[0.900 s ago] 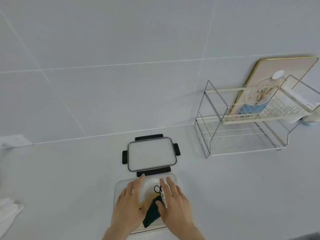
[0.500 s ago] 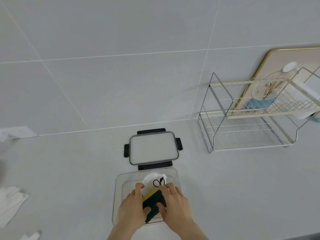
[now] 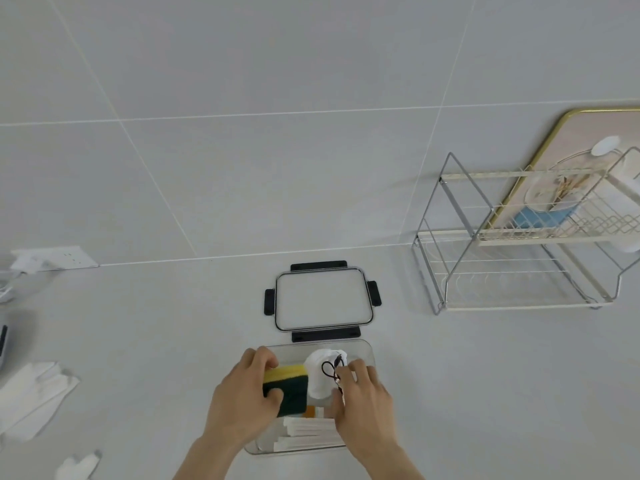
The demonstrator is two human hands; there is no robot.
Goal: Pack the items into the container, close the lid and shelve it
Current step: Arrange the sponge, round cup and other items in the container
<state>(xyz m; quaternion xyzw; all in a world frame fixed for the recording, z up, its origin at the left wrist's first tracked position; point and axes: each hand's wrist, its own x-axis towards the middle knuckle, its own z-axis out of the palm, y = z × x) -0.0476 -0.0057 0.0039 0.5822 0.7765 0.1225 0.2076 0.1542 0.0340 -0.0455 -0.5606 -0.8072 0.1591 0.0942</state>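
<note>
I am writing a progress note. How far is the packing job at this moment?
Partly done: white sticks and a white pouch already lie in the clear container. In hand: the left hand holds the sponge inside it, and the right hand rests on the pouch. Left: the lid lies off behind it; the rack awaits.

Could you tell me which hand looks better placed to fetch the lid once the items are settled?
Probably the right hand: it only rests on the white pouch, while the left hand grips the yellow-and-green sponge. The black-latched clear lid lies just behind the clear plastic container.
</note>
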